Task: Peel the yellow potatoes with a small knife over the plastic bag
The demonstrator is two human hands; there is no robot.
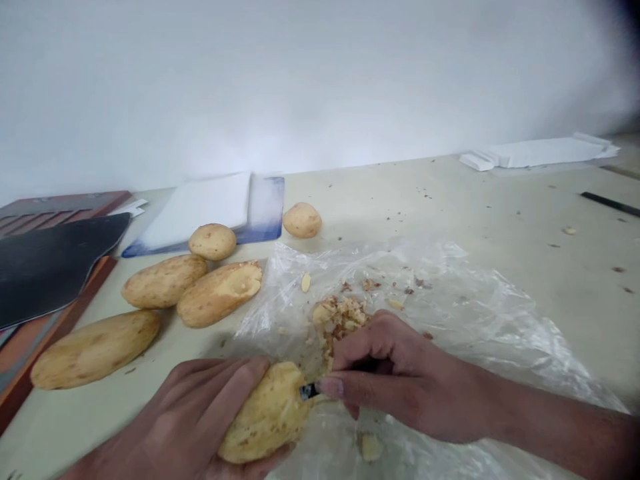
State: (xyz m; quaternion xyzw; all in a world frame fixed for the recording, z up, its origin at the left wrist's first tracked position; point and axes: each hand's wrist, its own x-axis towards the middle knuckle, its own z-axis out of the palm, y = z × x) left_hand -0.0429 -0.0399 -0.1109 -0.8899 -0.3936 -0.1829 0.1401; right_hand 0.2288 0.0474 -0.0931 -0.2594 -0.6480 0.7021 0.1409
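My left hand (195, 413) is wrapped round a potato (265, 413) whose yellow flesh shows in patches between bits of skin. Pinched in my right hand (395, 373) is a small dark blade-like tool (309, 391), its tip touching the potato's right side; most of it is hidden by my fingers. Both hands are over a clear plastic sheet (480, 320), where a heap of scrapings (343, 317) lies just beyond the right hand. To the left lies a partly peeled potato (220, 293) beside an unpeeled long potato (163, 281).
Another long potato (95, 350) lies at left; round potatoes (213, 241) (303, 220) sit farther back. A blue-edged board (265, 213) carries a white slab (205, 203). A black mat (55, 263) rests on a reddish-brown frame (100, 280). Folded white paper (545, 152) lies back right.
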